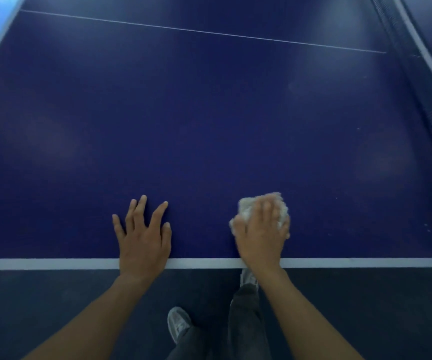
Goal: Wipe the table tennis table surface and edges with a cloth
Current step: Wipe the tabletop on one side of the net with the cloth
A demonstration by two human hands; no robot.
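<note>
Near the table's (209,126) white edge, the right hand (261,235) is pressing a cloth (248,206), fingers curled over it, while the left hand (143,237) is lying flat, fingers spread.

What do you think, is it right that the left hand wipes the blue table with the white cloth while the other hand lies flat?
Not quite. In the head view the right hand holds the white cloth on the blue table, while the left hand lies flat beside it.
</note>
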